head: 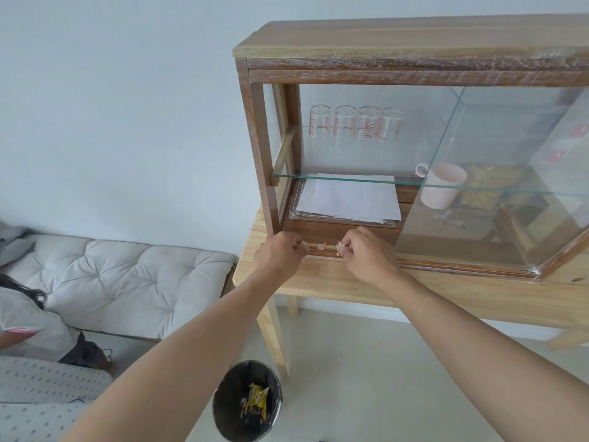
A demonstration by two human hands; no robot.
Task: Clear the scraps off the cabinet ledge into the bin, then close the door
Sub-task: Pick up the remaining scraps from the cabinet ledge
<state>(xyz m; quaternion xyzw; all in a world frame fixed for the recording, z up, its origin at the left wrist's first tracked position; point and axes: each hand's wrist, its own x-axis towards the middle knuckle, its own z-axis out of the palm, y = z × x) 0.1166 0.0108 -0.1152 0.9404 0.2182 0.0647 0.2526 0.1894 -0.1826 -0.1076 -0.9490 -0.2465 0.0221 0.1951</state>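
A wooden cabinet (255, 129) with glass sides stands on a light wooden table (350, 279). Its glass door (497, 173) is swung open to the right. Small pale scraps (321, 246) lie on the cabinet's front ledge (325, 250). My left hand (280, 253) rests at the ledge's left end with its fingers pinched together; what they hold is hidden. My right hand (366, 253) pinches a pale scrap (340, 247) at the ledge. A black bin (248, 400) with wrappers inside stands on the floor below my arms.
Inside the cabinet are several measuring glasses (353, 122) on a glass shelf (344, 179), white papers (347, 199), and a pink mug (441, 188). A white tufted cushion (127, 275) lies at left, where a person (28, 320) reclines. The table leg (274, 336) stands near the bin.
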